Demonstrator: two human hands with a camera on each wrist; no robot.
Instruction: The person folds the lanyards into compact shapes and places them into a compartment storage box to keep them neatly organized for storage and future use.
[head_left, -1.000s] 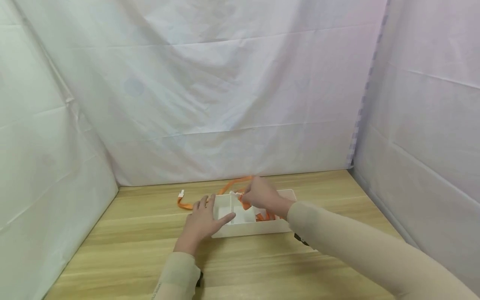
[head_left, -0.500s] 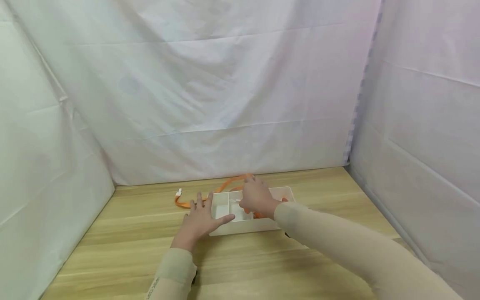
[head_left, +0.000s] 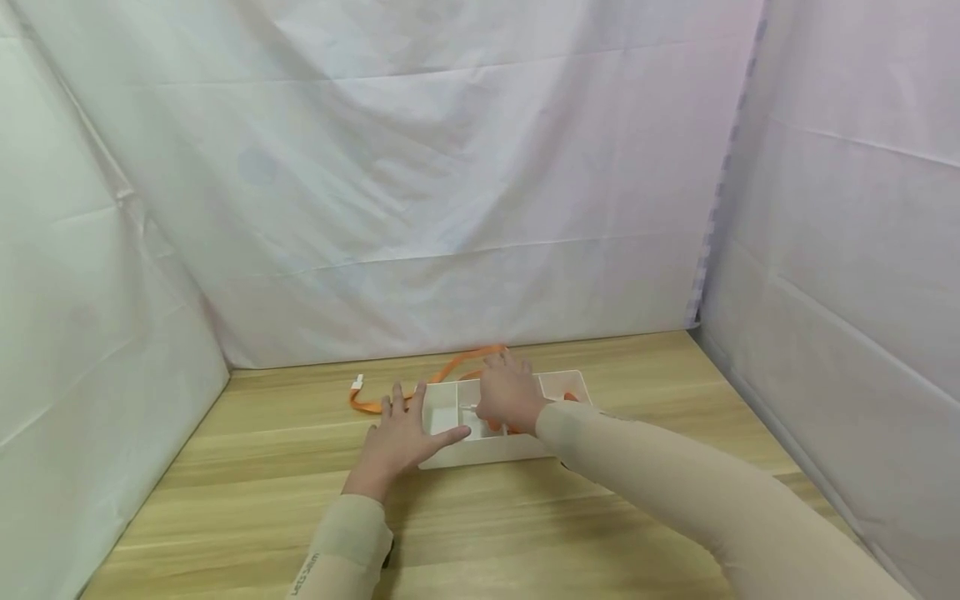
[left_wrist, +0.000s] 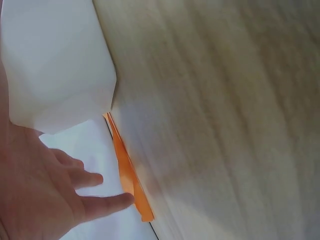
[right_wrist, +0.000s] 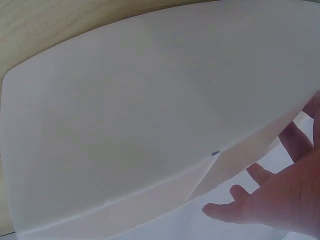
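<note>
Saw a shallow white plastic divided tray [head_left: 487, 451] resting on the pale wooden worktop [head_left: 480, 525], with a flat orange ribbon cable [head_left: 375, 407] trailing from inside the tray, over its far rim, out to the tray's left. Found the left hand [head_left: 401, 437] spread flat against the tray's left end, fingers straight, gripping nothing. Found the right hand [head_left: 506, 400] lowered over the tray's middle compartments; could not tell whether anything was pinched beneath it. Judged a risk: springy cable uncoiling back over the tray's rim, or the light tray sliding under a sideways push.
</note>
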